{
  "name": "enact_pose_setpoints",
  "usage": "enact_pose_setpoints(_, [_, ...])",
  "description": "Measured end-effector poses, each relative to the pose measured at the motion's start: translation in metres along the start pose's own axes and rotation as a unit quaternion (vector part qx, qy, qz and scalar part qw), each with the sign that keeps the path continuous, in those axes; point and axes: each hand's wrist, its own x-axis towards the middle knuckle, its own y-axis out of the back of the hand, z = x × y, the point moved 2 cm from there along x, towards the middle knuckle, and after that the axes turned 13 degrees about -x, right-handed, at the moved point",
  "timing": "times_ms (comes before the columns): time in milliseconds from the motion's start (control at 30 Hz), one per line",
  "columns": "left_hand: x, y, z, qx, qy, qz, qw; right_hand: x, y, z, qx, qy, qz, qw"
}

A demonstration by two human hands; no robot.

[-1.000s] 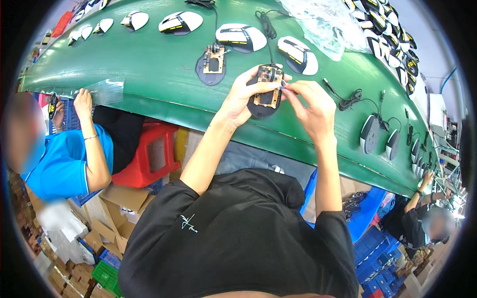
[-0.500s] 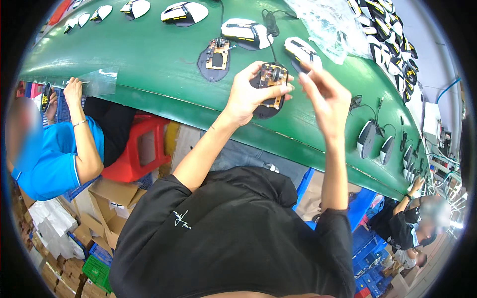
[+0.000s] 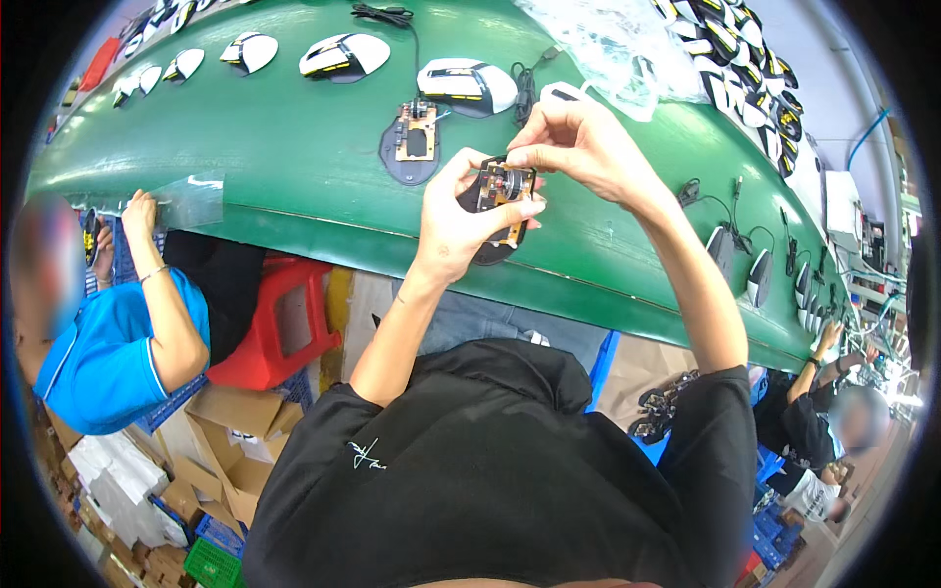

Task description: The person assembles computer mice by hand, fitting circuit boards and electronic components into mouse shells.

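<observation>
- Mouse base (image 3: pixel 496 186), one, clamped in our left hand (image 3: pixel 452 221) over the green bench (image 3: pixel 304 147).
- Our right hand (image 3: pixel 580 147) at its wheel end; grip we cannot tell.
- One second base (image 3: pixel 411 142) lies nearby.

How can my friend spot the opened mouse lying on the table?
At the green table, find the person's left hand. Above and left of it in the picture lies the opened mouse. Its brown circuit board is bare, unlike the covered white mice nearby, and it rests on the table, unlike the similar mouse in that hand.
</observation>
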Motion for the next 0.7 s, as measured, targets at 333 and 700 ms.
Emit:
enact_pose_setpoints(333, [-0.001, 0.014, -0.007, 0.021, -0.019, -0.058, 0.998, 0.002, 0.024, 0.010, -0.006, -0.097, 0.184, 0.978])
enact_pose_setpoints(700, [-0.011, 0.018, 0.001, -0.099, 0.033, -0.033, 0.994, 0.067, 0.094, 0.153, -0.485, -0.076, 0.238, 0.838])
